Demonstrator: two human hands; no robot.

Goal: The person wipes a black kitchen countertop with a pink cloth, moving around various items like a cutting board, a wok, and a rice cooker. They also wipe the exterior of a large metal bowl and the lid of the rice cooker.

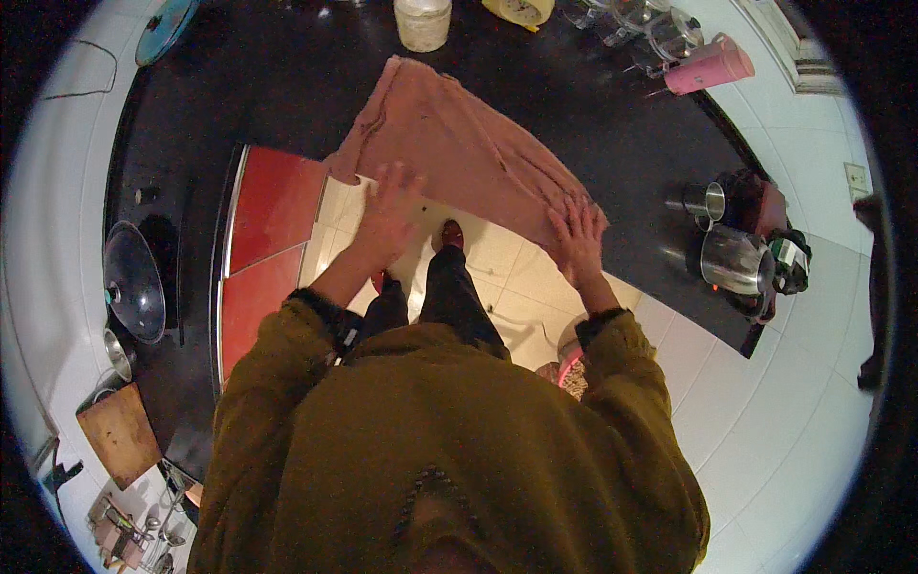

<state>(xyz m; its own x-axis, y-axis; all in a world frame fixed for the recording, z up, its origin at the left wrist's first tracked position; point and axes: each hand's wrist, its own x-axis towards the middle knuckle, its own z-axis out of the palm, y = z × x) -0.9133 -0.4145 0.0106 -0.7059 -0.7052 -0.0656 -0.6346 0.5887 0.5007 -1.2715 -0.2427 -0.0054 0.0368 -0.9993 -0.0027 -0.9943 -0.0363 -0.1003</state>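
A brownish-pink cloth (445,136) lies on the black countertop (287,100), with its near edge at the front of the counter. It is partly spread, with loose folds running down its right side. My left hand (393,204), slightly blurred, is at the cloth's near left edge, fingers apart and nothing held. I cannot tell whether it touches the fabric. At the right corner of the cloth, my right hand (577,233) rests palm down with spread fingers.
Behind the cloth stands a tub (423,25). Glass lidded jars (673,36) and a pink tumbler (710,68) are at the back right. A steel pot (735,262) sits on the right. Leftward are a dark wok-like lid (135,283) and a wooden board (120,434). Red cabinets (276,208) line the left.
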